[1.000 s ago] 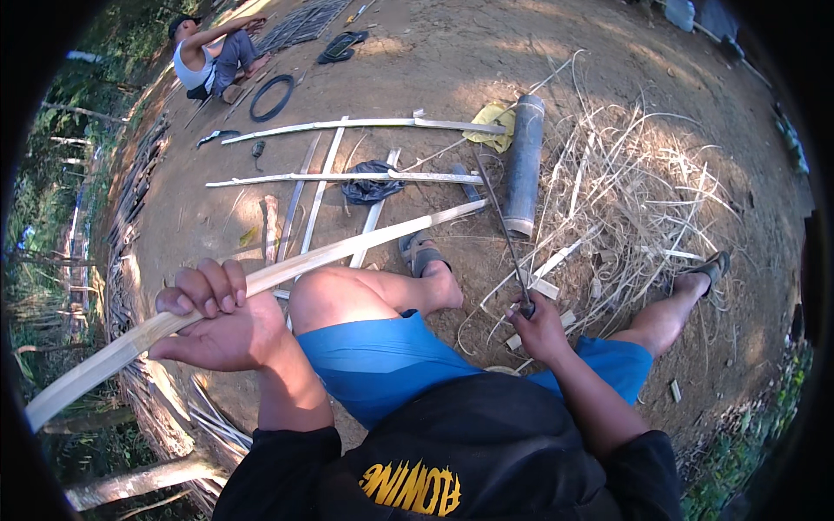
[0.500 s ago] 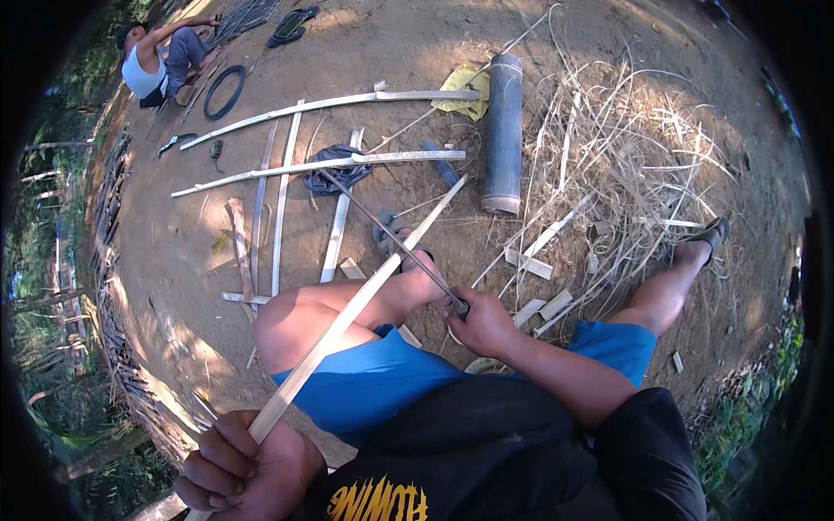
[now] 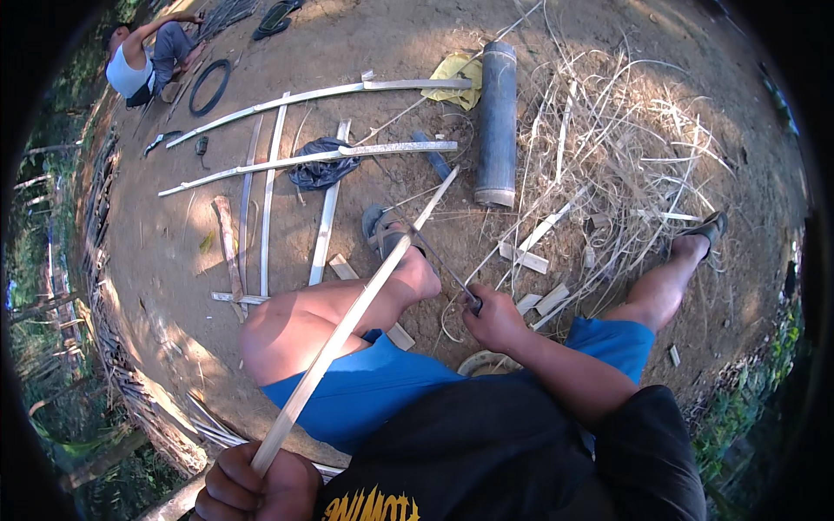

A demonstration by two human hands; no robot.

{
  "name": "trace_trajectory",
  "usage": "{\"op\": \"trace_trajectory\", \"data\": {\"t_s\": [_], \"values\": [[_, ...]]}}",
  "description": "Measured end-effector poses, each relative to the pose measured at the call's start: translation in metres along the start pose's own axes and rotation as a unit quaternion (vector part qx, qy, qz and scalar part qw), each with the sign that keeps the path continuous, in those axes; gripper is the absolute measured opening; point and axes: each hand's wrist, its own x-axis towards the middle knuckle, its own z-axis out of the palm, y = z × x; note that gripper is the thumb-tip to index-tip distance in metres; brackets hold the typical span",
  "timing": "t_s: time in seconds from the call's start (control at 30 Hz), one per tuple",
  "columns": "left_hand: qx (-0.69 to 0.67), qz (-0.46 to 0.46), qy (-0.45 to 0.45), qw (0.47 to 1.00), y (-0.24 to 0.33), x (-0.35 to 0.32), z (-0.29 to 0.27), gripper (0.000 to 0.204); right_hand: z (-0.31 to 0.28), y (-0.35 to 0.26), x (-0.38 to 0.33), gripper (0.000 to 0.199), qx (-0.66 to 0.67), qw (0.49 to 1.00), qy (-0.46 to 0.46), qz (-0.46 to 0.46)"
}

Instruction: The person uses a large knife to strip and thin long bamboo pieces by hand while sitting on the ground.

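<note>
My left hand (image 3: 261, 484), at the lower left, is closed round the near end of a long pale strip of split bamboo (image 3: 352, 323). The strip slants up and away to the right, over my bent left leg. My right hand (image 3: 495, 323) is closed round the dark handle of a thin-bladed knife (image 3: 448, 271). Its blade points up and left, the far end close to the strip. I cannot tell whether blade and strip touch.
A dark bamboo tube (image 3: 497, 126) lies ahead, beside a heap of thin shavings (image 3: 625, 148). Pale slats (image 3: 304, 158) lie crosswise left of it, near a black plastic bag (image 3: 320, 165). Another person (image 3: 132, 69) sits at the far left, near a black coil (image 3: 210, 89).
The knife has drawn back to the right; its blade no longer reaches far past the strip and looks shorter. The ground and slats have shifted slightly left and up in view.
</note>
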Motion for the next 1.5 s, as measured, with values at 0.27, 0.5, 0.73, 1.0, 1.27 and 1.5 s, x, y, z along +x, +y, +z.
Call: {"op": "trace_trajectory", "data": {"t_s": [0.27,0.5,0.73,1.0,1.27,1.5], "values": [[0.003,-0.063,-0.039,0.997,0.008,0.006,-0.008,0.053,0.005,0.008,0.016,0.031,0.003,1.0,-0.008,-0.011],[0.011,-0.003,0.011,1.0,-0.007,0.005,0.014,0.044,0.009,0.02,0.026,0.021,0.002,1.0,0.022,0.007],[0.014,-0.008,0.008,1.0,-0.009,0.007,0.017,0.044,0.0,0.038,0.042,0.034,0.012,0.999,0.003,0.03],[0.0,-0.052,-0.015,0.999,-0.015,0.015,0.01,0.049,0.002,0.046,0.047,0.022,-0.008,1.0,0.012,-0.006],[0.007,-0.042,0.0,0.999,-0.023,0.033,0.001,0.047,-0.011,0.018,0.052,0.028,-0.033,0.998,-0.002,-0.049],[-0.003,-0.061,-0.022,0.998,-0.03,0.047,-0.002,0.05,-0.018,0.059,0.093,0.03,-0.015,0.996,0.029,0.089]]}}
